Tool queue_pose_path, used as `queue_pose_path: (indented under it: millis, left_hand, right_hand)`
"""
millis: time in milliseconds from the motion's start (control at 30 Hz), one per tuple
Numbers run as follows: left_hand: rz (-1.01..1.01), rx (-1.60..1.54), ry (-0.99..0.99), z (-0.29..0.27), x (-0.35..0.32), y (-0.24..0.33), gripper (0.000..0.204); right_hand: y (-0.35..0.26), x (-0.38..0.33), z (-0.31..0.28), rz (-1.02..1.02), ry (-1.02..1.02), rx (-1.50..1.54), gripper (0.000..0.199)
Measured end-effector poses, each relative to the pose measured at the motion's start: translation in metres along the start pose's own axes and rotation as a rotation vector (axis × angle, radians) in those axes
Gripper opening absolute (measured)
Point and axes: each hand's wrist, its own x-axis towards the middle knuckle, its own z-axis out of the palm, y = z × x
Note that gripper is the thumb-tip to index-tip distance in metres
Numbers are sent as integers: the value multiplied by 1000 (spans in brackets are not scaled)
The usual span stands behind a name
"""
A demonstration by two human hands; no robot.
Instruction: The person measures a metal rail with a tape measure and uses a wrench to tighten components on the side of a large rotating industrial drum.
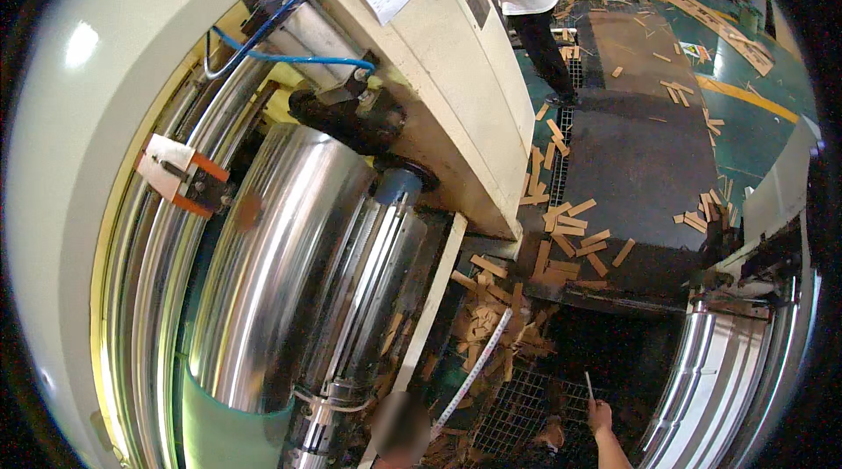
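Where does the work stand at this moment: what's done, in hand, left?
Done: a tape measure lies stretched out beside the steel roller, over the mesh floor. In hand: the right hand holds a thin stick upright. Left, probably: cardboard offcuts litter the floor uncollected; the left hand is out of view.

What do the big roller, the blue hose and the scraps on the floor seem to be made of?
The roller looks like polished metal, probably steel or chrome: it mirrors the light in long bright streaks. The hose seems to be flexible plastic: thin, glossy, and bending freely. The scraps look like cardboard or thin wood: flat, matte, tan strips; the picture leaves it open.
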Motion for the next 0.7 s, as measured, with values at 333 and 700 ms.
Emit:
queue_pose_path:
  millis: [333,700]
  left_hand:
    - [91,65,70,12,103,67,25]
    - [228,-6,-59,1,60,88,30]
  right_hand:
    - [99,16,25,413,-88,-45,36]
    - [62,36,16,357,-80,80,34]
